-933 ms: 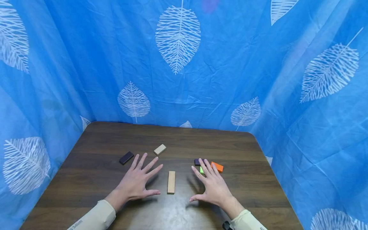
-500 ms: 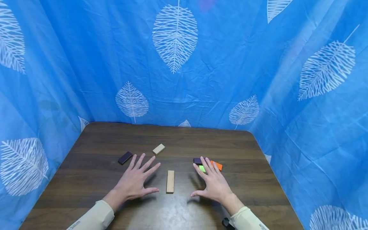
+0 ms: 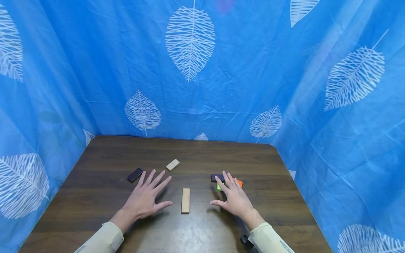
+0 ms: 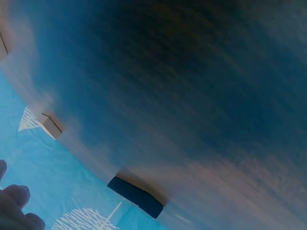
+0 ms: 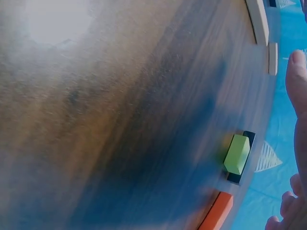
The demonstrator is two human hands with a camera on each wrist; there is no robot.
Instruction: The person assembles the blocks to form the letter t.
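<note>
Fingers spread, my left hand [image 3: 143, 199] hovers over the table, holding nothing. Just beyond its fingertips lie a dark block [image 3: 135, 175] and a short pale wooden block [image 3: 172, 165]. My right hand [image 3: 235, 199] also hangs above the table with spread fingers and holds nothing. Past its fingers are a dark block [image 3: 217, 178], a green block [image 5: 237, 154] and an orange block [image 5: 217, 212], partly covered by the fingers in the head view. Between the two hands lies a longer pale wooden block [image 3: 185, 201], apart from both.
The brown wooden table [image 3: 196, 154] has rounded far corners. A blue curtain [image 3: 227, 88] with white leaf prints hangs behind it and along both sides. Light glares on the table's near middle.
The whole head view has shifted slightly, so the blocks appear a little further left. Both hands stay spread and lifted, and the blocks keep their places on the table.
</note>
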